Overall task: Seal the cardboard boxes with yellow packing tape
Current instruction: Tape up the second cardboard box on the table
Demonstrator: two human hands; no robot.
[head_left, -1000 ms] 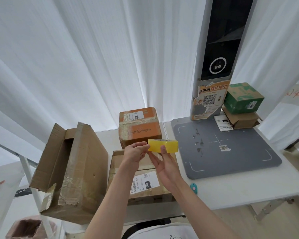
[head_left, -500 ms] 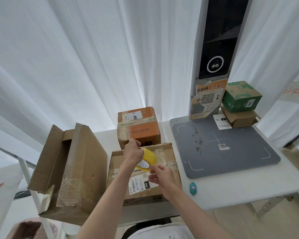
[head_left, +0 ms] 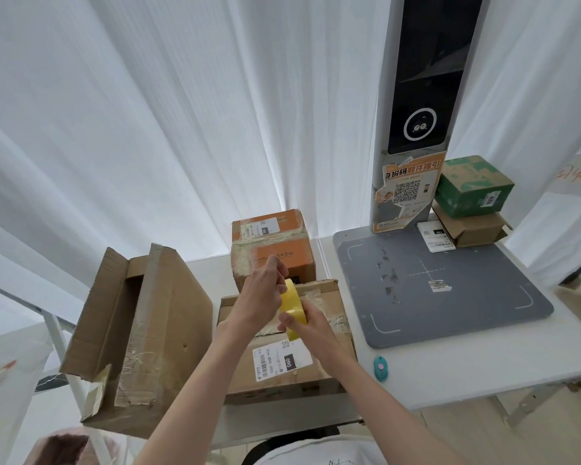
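A roll of yellow packing tape [head_left: 292, 307] stands on edge between my hands, just above a brown cardboard box [head_left: 329, 367] with a white shipping label at the table's front. My left hand [head_left: 264, 293] grips the roll's far side from the left. My right hand [head_left: 304, 325] holds its near part with fingers curled round it. Behind them an orange-and-brown box [head_left: 296, 243] stands wrapped in clear tape. A large brown box [head_left: 168, 333] with an open flap lies on its side at the left.
A grey weighing pad [head_left: 450, 297] with a tall scanner column [head_left: 416, 112] takes up the right of the white table [head_left: 483, 374]. A green box [head_left: 473, 186] sits on a small brown box [head_left: 473, 228] at the back right. A teal cutter [head_left: 379, 367] lies near the front edge. White curtains hang behind.
Both hands have come down with the tape roll from in front of the orange box to just above the labelled box. The roll has turned from flat-on to standing on edge.
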